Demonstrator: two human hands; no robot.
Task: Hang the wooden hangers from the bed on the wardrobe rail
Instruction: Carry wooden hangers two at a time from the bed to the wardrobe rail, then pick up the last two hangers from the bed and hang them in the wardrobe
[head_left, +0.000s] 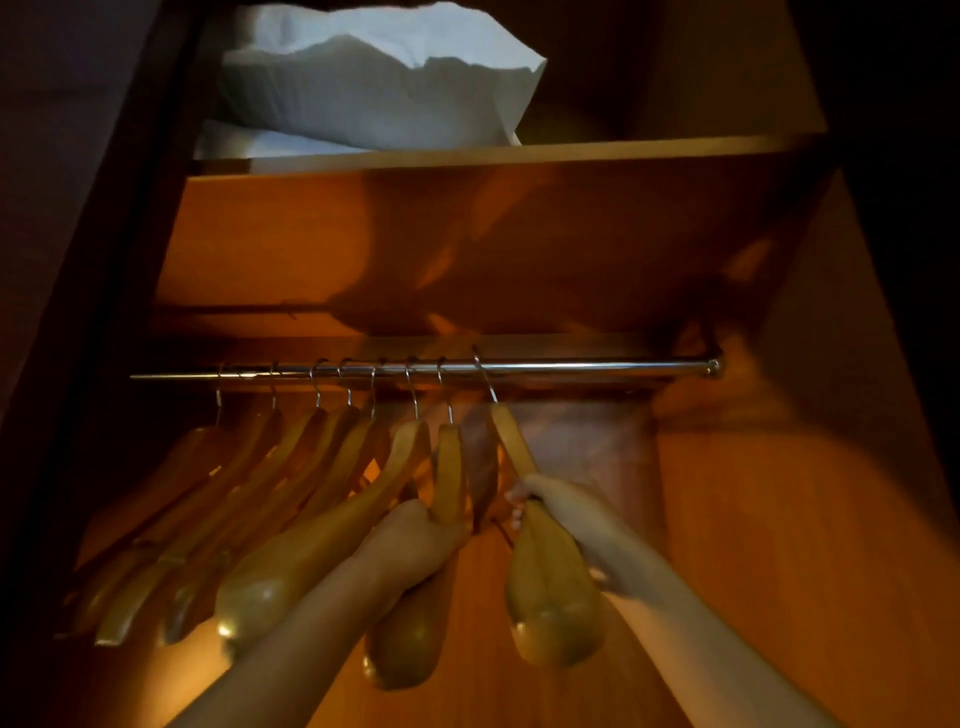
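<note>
Right hand (576, 530): fingers (519, 496) are clenched round the wooden neck of a hanger (550, 597), grasped just below its metal hook (484, 376). The hanger is tilted, with its broad shoulder end hanging below the fingers, towards the camera. Up and left of the fingers the hook is seen over the rail (597, 368); this hanger is the last one on the right of the row.

Left hand (415, 540): laid against the next hanger (448, 467), just left of the right fingers. Its fingers are hidden behind the wood, so whether they are grasping or released cannot be told. That hanger is hooked on the rail too, and its lower end is seen below the hand.

Further left of both hands, a row of other hangers (291, 467) is hung on the rail, packed close and slanted down to the left. The part of the rail right of the fingers is bare up to its end fitting at the wardrobe wall (805, 519).

Above the rail, well over the fingers, a wooden shelf (519, 153) is seen from below, with a white pillow (374, 88) lying on it. Lighting is dim and orange, and the area around the hands is a bit blurred.
</note>
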